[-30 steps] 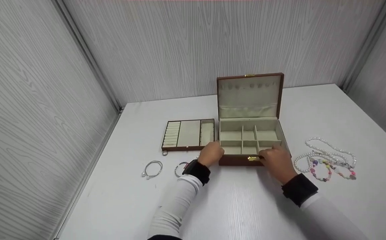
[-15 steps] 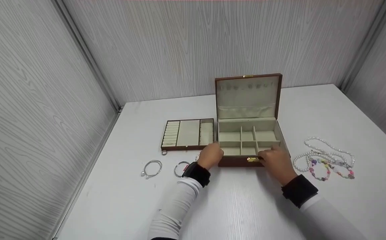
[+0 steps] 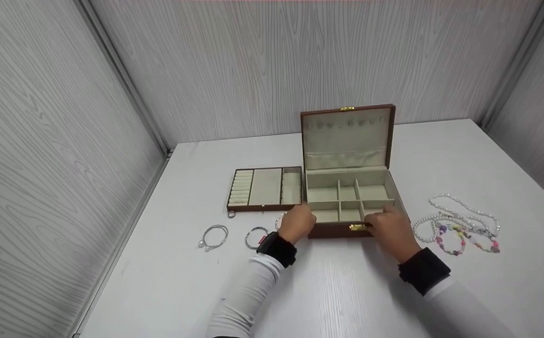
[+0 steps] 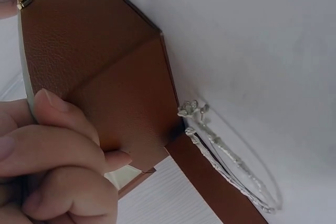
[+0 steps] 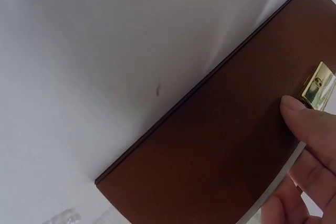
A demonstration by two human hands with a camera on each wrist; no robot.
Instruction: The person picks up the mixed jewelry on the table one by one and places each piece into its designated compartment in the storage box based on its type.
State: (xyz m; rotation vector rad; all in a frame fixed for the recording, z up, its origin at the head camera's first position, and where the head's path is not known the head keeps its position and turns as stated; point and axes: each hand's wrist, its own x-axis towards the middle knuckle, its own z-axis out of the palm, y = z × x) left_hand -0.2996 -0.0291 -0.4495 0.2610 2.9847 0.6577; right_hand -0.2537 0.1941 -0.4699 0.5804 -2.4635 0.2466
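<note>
- Brown box (image 3: pixel 333 230) standing open on the white table (image 3: pixel 337 286), lid (image 3: pixel 346 138) raised at the back.
- Left hand (image 3: pixel 298 223) curled round its front left corner.
- Right hand (image 3: pixel 391 233) pinching the front rim just beside the gold clasp (image 3: pixel 358 227), thumb outside.
- Tray (image 3: pixel 267 187) lying just left of the box.
- Silver bangle (image 4: pixel 229 153) near the left hand.
- Pearls (image 3: pixel 464 206) in a loose heap to the right.

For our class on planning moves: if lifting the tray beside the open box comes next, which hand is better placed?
Probably the left hand: it grips the box near its front left corner, close to the tray. The right hand grips it beside the gold clasp, farther away.
</note>
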